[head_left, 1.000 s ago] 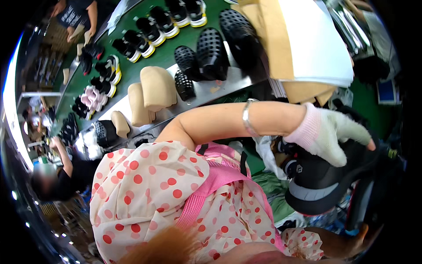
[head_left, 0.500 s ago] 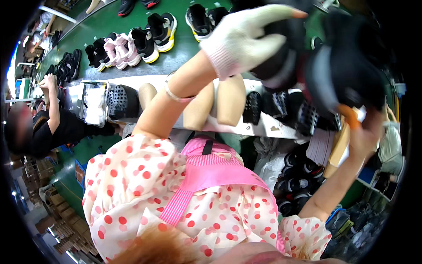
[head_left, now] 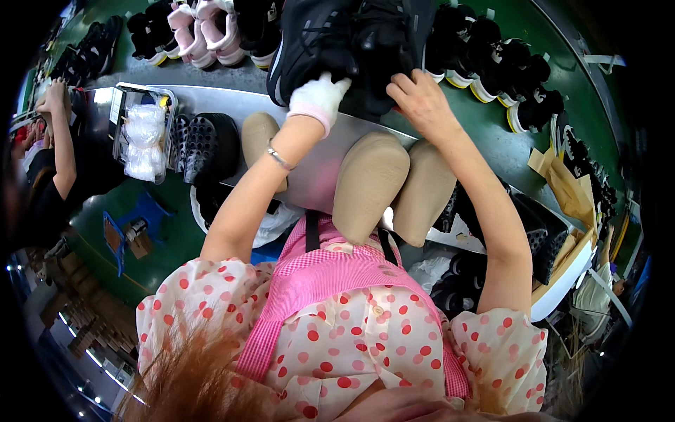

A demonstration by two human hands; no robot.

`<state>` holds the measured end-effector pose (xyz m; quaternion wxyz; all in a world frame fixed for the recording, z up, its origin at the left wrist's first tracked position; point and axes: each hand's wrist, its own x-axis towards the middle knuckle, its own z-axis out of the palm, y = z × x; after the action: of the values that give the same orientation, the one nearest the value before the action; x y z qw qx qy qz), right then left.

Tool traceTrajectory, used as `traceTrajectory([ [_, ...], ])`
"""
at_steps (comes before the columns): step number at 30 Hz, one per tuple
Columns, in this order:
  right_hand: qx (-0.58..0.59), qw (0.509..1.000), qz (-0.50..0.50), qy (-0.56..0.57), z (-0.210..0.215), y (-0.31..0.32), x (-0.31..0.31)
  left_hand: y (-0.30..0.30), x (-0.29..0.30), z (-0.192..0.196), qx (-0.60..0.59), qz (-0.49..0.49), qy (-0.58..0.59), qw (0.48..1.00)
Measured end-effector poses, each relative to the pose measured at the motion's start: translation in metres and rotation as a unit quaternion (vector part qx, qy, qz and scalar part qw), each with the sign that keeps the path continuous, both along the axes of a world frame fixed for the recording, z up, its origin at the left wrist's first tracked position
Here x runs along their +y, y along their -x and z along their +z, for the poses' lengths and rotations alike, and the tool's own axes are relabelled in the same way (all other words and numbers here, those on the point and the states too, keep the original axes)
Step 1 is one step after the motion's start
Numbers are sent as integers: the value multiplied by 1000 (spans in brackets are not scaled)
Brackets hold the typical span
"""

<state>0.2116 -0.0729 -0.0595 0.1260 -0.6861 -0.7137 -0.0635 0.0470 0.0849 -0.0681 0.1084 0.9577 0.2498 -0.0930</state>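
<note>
Head view: black shoes (head_left: 313, 46) moved from 2 o'clock to 12; gloved left hand (head_left: 318, 100), bare right hand (head_left: 425, 105) touch their 6 o'clock side, fingers (head_left: 403, 86) clamped or not, can't tell.

No words, numbers or signs can be read with certainty. A white label can be seen on the left side of the clear box (head_left: 169, 133), but its print is too small to be made out. A small pale mark is borne on the side of the black shoe (head_left: 299, 53) at the left of the pair, and small dark marks are shown on the pink apron (head_left: 337, 276); neither can be deciphered.
</note>
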Motion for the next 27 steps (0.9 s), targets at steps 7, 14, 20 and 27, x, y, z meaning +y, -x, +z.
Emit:
traceTrajectory([
  [7, 105, 994, -10, 28, 37, 3, 4, -55, 42, 56, -469, -138, -80, 869],
  [14, 260, 956, -137, -18, 115, 1, 19, -98, 74, 100, -435, -111, 176, 876],
  [20, 493, 820, -197, -214, 111, -22, 48, -116, 93, 122, -395, -93, 163, 899],
  [27, 532, 782, -243, -218, 80, -43, 100, -130, 94, 83, -386, -68, 390, 833],
])
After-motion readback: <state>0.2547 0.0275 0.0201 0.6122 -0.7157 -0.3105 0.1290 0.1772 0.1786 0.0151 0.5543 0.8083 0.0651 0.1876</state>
